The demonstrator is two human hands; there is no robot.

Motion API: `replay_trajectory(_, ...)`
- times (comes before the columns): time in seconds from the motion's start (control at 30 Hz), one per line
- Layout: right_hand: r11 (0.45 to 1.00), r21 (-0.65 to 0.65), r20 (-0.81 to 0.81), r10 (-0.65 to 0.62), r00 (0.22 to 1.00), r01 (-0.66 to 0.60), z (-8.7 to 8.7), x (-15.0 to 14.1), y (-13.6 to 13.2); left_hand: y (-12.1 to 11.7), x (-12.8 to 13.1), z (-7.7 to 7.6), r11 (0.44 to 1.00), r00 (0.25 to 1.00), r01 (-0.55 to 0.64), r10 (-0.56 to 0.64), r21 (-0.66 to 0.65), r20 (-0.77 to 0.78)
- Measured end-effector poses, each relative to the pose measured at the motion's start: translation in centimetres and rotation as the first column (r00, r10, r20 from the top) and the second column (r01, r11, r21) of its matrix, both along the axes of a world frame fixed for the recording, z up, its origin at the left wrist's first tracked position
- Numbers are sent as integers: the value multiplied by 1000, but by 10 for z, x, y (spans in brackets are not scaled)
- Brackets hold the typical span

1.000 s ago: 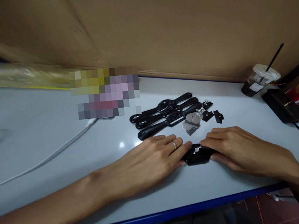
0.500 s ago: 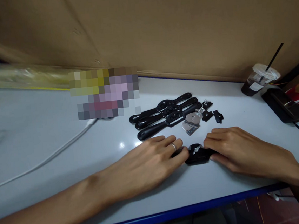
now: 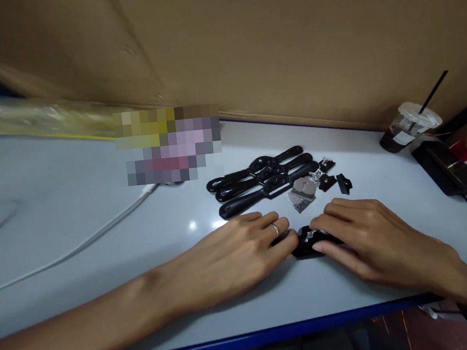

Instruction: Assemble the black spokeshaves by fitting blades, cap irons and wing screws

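Note:
A black spokeshave with a silver wing screw on its middle lies low over the table between my hands. My left hand, a ring on one finger, is closed around its left handle. At the other end, my right hand has its thumb and fingertips on the body, close to the wing screw, and covers the right handle. Beyond my hands lie several more black spokeshaves in a row. Beside them are silver blades, small screws and black cap plates.
A lidded plastic cup with a dark drink and straw stands at the back right, near a black box-like object. A white cable crosses the left side to a blurred-out item. A cardboard wall closes off the back.
My right hand's thumb and fingers have shifted left from the right handle onto the spokeshave's body near the wing screw. My left hand keeps its hold. The view has shifted slightly.

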State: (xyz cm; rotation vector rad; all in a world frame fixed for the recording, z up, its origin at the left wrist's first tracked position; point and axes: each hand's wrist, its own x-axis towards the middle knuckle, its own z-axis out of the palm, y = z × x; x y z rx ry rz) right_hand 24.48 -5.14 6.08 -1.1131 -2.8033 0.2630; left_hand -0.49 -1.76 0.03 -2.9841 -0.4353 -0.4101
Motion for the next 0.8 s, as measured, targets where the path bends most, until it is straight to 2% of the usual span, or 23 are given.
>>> replay_trajectory(0.1,974,223,19,18,1000,-22,-12,-7,0,0,1,1,1000,1000,1,-1,-9,3)
replay_trajectory(0.17,944,326,25,36,999,-42,-20,-10,1,0,2,2,1000,1000,8,-8,-11,11)
replay_trajectory(0.37,888,453,71,51,996,-78,-35,-18,1,-1,1,2,1000,1000,17,-17,-23,18)
replay_trajectory(0.47,890,456,39,-22,999,2,-39,-22,-3,-1,1,1,999,999,27,-26,-36,23)
replay_trajectory(0.67,910,363,-36,-204,978,203,-47,-33,-13,1,2,-2,999,999,24,-22,-46,34)
replay_trajectory(0.73,916,328,-57,-224,973,230,-47,-34,-12,1,1,-2,999,999,26,-24,-45,46)
replay_trajectory(0.8,947,232,-76,-210,975,223,-44,-30,-6,1,1,-3,999,998,22,-21,-37,51)
